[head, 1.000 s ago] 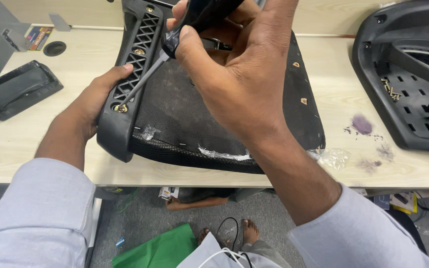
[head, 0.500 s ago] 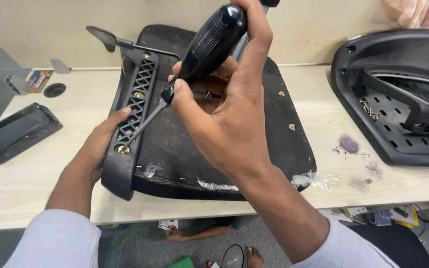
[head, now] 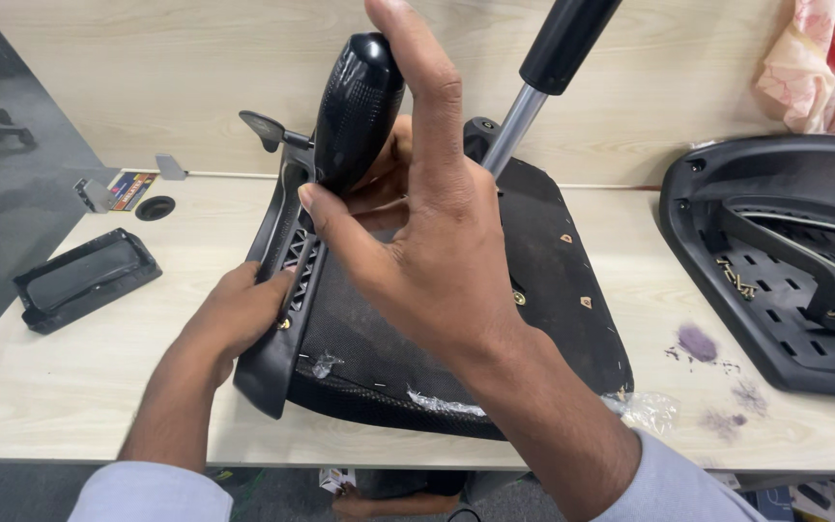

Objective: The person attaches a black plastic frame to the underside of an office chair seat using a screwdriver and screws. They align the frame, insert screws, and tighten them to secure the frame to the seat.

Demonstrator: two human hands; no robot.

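Gripped: right hand (head: 437,242) wrapped around a black textured screwdriver handle (head: 358,111), thumb pressed along its lower side, fingers curled over the back; the handle stands nearly upright above the seat's left edge, and the shaft below is hidden behind the hand. Left hand (head: 234,314) lies on the black plastic armrest bracket (head: 277,319), fingers pressed against its ribbed outer face and steadying it; whether the fingers close fully round it cannot be told.

Table (head: 70,387): pale wood-grain top, with a matching panel rising behind.

Seat (head: 543,280): black, fabric-covered, lying upside down at table centre, its front edge overhanging toward the person; shreds of clear plastic wrap cling to the near edge. Small brass-coloured inserts show on its right side.

Shell (head: 775,271): black moulded chair part, well to the right of the seat, with loose screws (head: 738,280) in its slotted recess.

Gas lift (head: 543,68): black cylinder on a silver rod, rising from the seat's far middle, tilted right.

Bracket: runs along the seat's left edge, a lever (head: 261,126) jutting from its far end.

Tray (head: 84,278): black, rectangular, lying apart at left.

Cloth (head: 823,68): pink floral, upper right corner.

Stains (head: 698,340): purple smudges between seat and shell.

Grommet (head: 155,207): round black cap, far left.
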